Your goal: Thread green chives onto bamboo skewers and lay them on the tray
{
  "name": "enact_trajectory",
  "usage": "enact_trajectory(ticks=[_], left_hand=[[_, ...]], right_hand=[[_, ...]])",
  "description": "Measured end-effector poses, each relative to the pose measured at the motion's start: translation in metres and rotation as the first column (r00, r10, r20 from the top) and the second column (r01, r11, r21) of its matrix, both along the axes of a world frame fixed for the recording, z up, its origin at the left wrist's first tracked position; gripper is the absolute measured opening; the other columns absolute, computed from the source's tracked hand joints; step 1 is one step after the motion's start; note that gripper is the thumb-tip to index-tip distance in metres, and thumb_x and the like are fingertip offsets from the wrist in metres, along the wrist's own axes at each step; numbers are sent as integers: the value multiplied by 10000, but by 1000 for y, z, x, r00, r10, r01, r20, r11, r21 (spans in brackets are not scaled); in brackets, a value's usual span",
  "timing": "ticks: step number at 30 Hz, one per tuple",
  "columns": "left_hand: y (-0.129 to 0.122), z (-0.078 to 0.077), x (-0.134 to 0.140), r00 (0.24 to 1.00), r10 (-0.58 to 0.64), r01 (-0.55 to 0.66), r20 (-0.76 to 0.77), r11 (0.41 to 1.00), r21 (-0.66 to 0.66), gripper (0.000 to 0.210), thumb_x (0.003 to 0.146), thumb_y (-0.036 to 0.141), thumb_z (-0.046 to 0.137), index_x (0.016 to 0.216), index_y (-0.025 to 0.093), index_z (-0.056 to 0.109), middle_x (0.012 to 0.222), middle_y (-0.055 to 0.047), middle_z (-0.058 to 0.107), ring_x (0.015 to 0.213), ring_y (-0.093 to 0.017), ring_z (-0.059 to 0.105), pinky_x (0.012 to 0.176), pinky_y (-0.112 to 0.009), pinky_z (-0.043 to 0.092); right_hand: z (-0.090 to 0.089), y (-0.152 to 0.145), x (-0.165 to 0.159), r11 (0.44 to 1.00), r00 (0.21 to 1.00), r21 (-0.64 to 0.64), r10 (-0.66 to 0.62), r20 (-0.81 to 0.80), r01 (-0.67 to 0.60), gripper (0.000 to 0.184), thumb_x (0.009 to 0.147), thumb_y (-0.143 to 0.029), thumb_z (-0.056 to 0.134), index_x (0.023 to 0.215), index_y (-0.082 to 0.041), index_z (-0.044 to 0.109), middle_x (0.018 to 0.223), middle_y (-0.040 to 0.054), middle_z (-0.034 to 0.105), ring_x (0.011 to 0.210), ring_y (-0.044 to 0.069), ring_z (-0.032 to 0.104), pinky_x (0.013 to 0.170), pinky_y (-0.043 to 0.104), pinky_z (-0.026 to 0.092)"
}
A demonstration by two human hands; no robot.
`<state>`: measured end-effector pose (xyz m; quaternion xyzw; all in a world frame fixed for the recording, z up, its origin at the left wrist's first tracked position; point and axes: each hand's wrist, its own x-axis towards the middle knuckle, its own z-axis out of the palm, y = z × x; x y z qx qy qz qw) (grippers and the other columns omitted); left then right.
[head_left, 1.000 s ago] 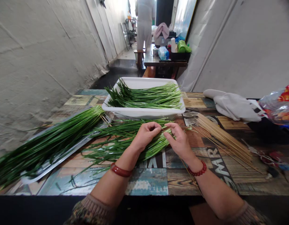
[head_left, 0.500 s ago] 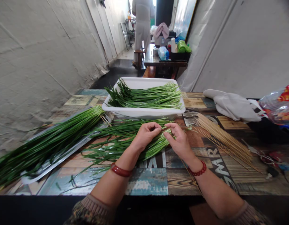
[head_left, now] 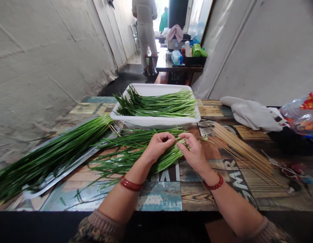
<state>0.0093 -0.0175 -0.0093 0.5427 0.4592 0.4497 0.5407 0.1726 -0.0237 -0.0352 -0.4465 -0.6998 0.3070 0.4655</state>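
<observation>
My left hand (head_left: pixel 159 145) is closed in a pinch over the loose garlic chives (head_left: pixel 131 162) on the table. What its fingertips hold is too small to make out. Facing it, my right hand (head_left: pixel 193 150) has thumb and fingers bent together at the pale stem ends; its grip is partly hidden. The two hands' fingertips nearly meet. Behind them stands a white plastic tub (head_left: pixel 156 119) with more chives in it. To the left, chives with skewer ends showing at their pale end lie in a bundle (head_left: pixel 57 152) on a metal tray (head_left: pixel 45 192).
Bamboo skewers (head_left: pixel 242 152) lie fanned out on the right, with scissors (head_left: pixel 288 168) beyond them. A pale cap (head_left: pixel 255 113) and a red-patterned plastic bag (head_left: pixel 303 111) sit at the far right. A person (head_left: pixel 146 30) stands in the passage near another table (head_left: pixel 178 69).
My hands and the chives look the same. In the background, the person has shifted to the left and farther away, and a green-clad figure now shows behind.
</observation>
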Motion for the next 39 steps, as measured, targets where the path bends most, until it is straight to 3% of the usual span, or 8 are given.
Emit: enact_trajectory(ticks=[12,23,26,31,35,39], left_hand=[[-1,2,0,1000,-1,1,-7,1000,-20,207,720,310,663,666,114,626,651,11,550,614,-86,442,600,-209,341],[-2,0,2,998,-14,18,-69,999,48,207,748,304,631,650,122,620,629,14,538,609,-92,439,598,-212,341],[0,1,-1,994,-56,63,-99,995,75,204,747,317,653,699,119,639,663,7,560,637,-99,461,619,-215,358],[1,4,-6,984,-92,101,-152,994,49,218,712,312,709,806,116,702,745,-24,628,691,-124,515,650,-231,396],[1,4,-7,993,-61,61,-101,998,0,203,694,305,732,753,115,693,729,-23,643,667,-119,533,643,-229,412],[2,5,-12,1000,18,-18,13,999,-30,239,663,315,766,766,121,669,717,-4,647,649,-105,545,652,-219,423]], right_hand=[[2,-1,-1,1000,1000,26,-16,-15,17,231,850,-272,583,1067,-205,536,814,-4,609,666,135,551,636,266,452],[-3,1,-1,1000,999,-4,-22,-23,22,271,844,-312,593,1088,-215,523,993,64,643,895,195,616,785,328,498],[-2,2,1,998,999,-62,13,-52,-16,294,855,-350,592,1102,-206,525,935,50,641,816,181,606,728,310,493],[2,3,7,986,990,-158,36,-138,-58,321,949,-436,429,1120,-194,552,849,34,617,696,158,562,622,276,457],[2,4,9,990,990,-140,-3,-144,-18,382,970,-479,351,1047,-200,601,847,39,617,750,172,571,664,286,471],[3,7,9,968,966,-228,41,-255,-102,425,951,-536,354,959,-198,611,853,59,660,693,172,617,582,277,497]])
